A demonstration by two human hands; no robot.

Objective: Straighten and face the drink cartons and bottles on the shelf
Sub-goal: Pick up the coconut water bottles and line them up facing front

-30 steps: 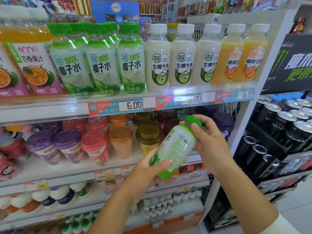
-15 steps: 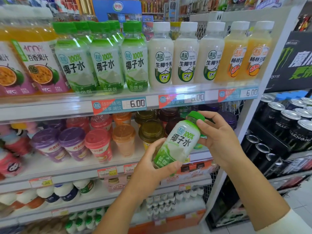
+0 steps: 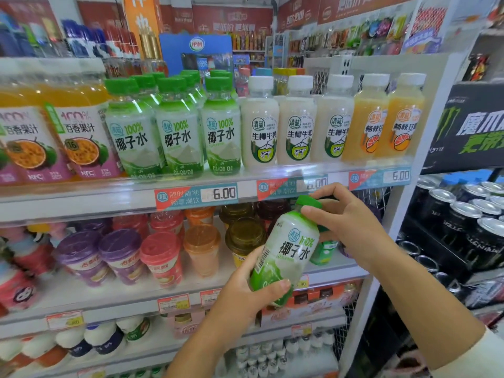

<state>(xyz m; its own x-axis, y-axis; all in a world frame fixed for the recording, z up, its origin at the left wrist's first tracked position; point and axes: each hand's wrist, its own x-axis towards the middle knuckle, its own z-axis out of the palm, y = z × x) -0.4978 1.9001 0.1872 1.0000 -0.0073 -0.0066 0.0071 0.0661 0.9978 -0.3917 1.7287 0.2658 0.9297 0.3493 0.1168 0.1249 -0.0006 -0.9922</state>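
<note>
- At the bottle's lower end, we are wrapping our left hand [image 3: 245,293] round the coconut water bottle [image 3: 286,255], with the thumb lying across the front. Our right hand [image 3: 351,225] is pinching the neck just under the green cap [image 3: 309,201].
- Between the two hands, the bottle is hanging clear of any shelf. It is tilting with its cap up and to the right, in front of the cup drinks [image 3: 161,257] and just below the top shelf rim [image 3: 109,203].
- Its label is facing us, so we are judging the turning done. What we are watching for now is the bottle spinning in our fingers as we stand it upright.
- We are aiming for the matching green-capped row [image 3: 177,137] on the top shelf, left of the white milk bottles [image 3: 259,132]. That front line is looking full, so we are probably needing to open a gap first.
- We are planning to lift the base over the rim first, holding the neck lightly so the neighbours are not getting knocked.
</note>
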